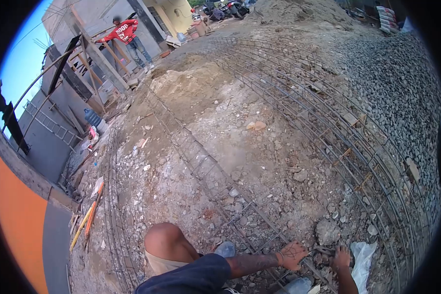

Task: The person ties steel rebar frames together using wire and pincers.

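Observation:
A long, narrow rebar cage (220,196) with cross ties runs over the rubble from the middle distance to just in front of me. My left hand (293,255) is closed round a bar at its near end. To the right, my right hand (342,257) has its fingers curled in beside a small dark object (322,251) on the ground. What it holds, if anything, is too small to make out. A crumpled white plastic bag (362,262) lies right against that hand. A grey stone (327,232) sits just beyond both hands.
Larger rebar cages (328,132) stretch along the right, beside a gravel heap (402,78). More bars (111,196) lie at left, near orange and yellow poles (90,213). A person in a red top (125,34) stands by the wooden props. A sand pile (299,12) rises behind.

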`<state>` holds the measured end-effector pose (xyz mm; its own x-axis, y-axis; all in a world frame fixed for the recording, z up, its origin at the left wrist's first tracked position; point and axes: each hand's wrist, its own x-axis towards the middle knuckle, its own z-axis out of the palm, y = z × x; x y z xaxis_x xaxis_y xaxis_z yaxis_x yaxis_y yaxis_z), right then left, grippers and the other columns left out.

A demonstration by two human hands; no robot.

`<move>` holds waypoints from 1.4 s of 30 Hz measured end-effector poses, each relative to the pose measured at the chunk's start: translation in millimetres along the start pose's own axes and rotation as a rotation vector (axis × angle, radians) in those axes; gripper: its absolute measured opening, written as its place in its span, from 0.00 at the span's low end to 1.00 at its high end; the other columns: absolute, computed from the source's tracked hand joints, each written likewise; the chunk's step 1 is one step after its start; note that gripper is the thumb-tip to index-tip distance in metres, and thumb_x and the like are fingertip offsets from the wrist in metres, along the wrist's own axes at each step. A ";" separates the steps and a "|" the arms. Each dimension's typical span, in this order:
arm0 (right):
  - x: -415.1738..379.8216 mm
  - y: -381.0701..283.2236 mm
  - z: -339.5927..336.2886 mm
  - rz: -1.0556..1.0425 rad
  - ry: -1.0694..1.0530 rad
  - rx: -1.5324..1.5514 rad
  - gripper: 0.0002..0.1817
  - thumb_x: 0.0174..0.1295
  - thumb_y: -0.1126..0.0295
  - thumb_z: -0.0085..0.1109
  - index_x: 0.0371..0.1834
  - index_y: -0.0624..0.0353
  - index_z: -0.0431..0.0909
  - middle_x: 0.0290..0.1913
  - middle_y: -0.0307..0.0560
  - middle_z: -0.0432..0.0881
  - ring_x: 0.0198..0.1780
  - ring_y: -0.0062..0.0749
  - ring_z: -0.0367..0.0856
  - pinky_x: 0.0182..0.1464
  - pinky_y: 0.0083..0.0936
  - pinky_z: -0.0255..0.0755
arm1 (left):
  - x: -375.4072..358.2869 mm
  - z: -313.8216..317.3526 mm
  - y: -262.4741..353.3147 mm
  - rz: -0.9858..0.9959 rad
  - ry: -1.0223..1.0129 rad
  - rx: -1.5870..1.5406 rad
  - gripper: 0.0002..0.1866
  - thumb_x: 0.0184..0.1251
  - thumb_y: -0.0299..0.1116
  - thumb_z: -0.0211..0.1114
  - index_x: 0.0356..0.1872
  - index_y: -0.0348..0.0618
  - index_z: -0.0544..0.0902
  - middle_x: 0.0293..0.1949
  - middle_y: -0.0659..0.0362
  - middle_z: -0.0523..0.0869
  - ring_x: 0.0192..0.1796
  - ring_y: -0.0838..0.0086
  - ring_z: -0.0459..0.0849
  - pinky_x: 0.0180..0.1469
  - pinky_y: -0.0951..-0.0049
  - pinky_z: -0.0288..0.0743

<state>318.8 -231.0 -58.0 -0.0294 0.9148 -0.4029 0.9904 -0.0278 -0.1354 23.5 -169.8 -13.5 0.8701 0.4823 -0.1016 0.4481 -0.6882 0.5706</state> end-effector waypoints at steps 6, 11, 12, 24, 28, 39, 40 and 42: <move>-14.4 -3.1 -22.8 -0.092 -0.011 -0.013 0.23 0.54 0.60 0.61 0.51 0.57 0.69 0.51 0.55 0.75 0.58 0.48 0.72 0.61 0.38 0.64 | 8.3 -33.3 19.3 -0.058 -0.129 0.040 0.32 0.45 0.53 0.67 0.51 0.43 0.79 0.49 0.48 0.81 0.54 0.54 0.78 0.60 0.51 0.65; -48.0 -4.9 -62.8 0.150 -0.220 -0.039 0.20 0.55 0.61 0.58 0.50 0.56 0.71 0.48 0.59 0.79 0.48 0.52 0.80 0.51 0.44 0.72 | 18.4 -38.0 25.7 -0.202 -0.120 -0.006 0.29 0.44 0.52 0.67 0.47 0.45 0.81 0.43 0.49 0.84 0.45 0.55 0.83 0.48 0.57 0.76; -55.5 -10.4 -73.4 0.159 -0.243 -0.006 0.20 0.55 0.62 0.57 0.50 0.55 0.71 0.47 0.59 0.79 0.47 0.52 0.80 0.50 0.45 0.73 | 20.8 -40.8 25.8 -0.193 -0.107 -0.011 0.29 0.44 0.52 0.67 0.47 0.45 0.81 0.43 0.49 0.84 0.45 0.55 0.83 0.48 0.57 0.76; -133.0 -50.9 -176.0 -0.105 0.043 0.348 0.15 0.43 0.72 0.60 0.37 0.61 0.76 0.32 0.57 0.78 0.37 0.52 0.78 0.41 0.39 0.74 | 61.3 -70.9 114.8 0.347 0.130 -0.406 0.47 0.47 0.42 0.69 0.69 0.37 0.58 0.63 0.43 0.65 0.68 0.51 0.61 0.70 0.55 0.52; -118.2 -73.8 -198.8 -0.017 -0.145 0.571 0.17 0.58 0.63 0.57 0.48 0.57 0.75 0.39 0.53 0.80 0.38 0.42 0.80 0.41 0.36 0.74 | 52.9 -58.2 129.6 0.262 0.196 -0.453 0.42 0.55 0.42 0.67 0.68 0.35 0.58 0.58 0.43 0.69 0.62 0.52 0.67 0.65 0.56 0.60; -124.8 -74.5 -191.5 0.251 -0.176 1.724 0.13 0.66 0.65 0.54 0.48 0.59 0.74 0.40 0.44 0.80 0.45 0.32 0.78 0.49 0.27 0.70 | 61.6 79.7 60.8 0.171 0.187 -0.627 0.35 0.71 0.56 0.49 0.73 0.48 0.55 0.73 0.50 0.55 0.75 0.55 0.49 0.72 0.49 0.47; -127.5 -74.5 -190.9 0.263 -0.137 1.940 0.15 0.67 0.63 0.54 0.51 0.60 0.74 0.41 0.45 0.80 0.46 0.33 0.78 0.50 0.28 0.70 | 60.0 74.5 74.2 0.069 0.238 -0.782 0.34 0.72 0.54 0.48 0.72 0.48 0.57 0.71 0.50 0.58 0.74 0.55 0.52 0.72 0.48 0.49; -127.4 -72.3 -173.6 0.161 0.037 1.910 0.21 0.68 0.58 0.53 0.56 0.63 0.71 0.43 0.47 0.80 0.44 0.34 0.79 0.48 0.28 0.71 | 73.7 4.5 102.8 0.044 0.329 -1.036 0.24 0.71 0.47 0.54 0.59 0.42 0.75 0.54 0.46 0.76 0.56 0.54 0.74 0.59 0.45 0.64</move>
<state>274.4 -275.6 160.2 0.0620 0.8649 -0.4981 -0.4614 -0.4177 -0.7827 134.7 -207.4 34.1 0.7146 0.6960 0.0705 -0.1068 0.0089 0.9942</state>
